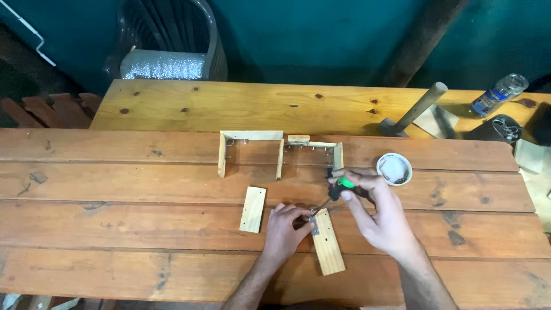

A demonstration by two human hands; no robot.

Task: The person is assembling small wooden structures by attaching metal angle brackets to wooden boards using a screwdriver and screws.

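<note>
Warm, even light fell from above on the table [115, 172], with soft short shadows under the fingers [298, 213] and the slat [328, 241] beside them, while the backdrop beyond stayed dim, the far corners bowed slightly, and detail near the fingertips was soft.

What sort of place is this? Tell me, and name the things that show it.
Likely a home woodworking spot: a plank workbench with a hammer, a half-built frame of wood strips, and a right hand driving a green-handled screwdriver into a wood piece.
</note>
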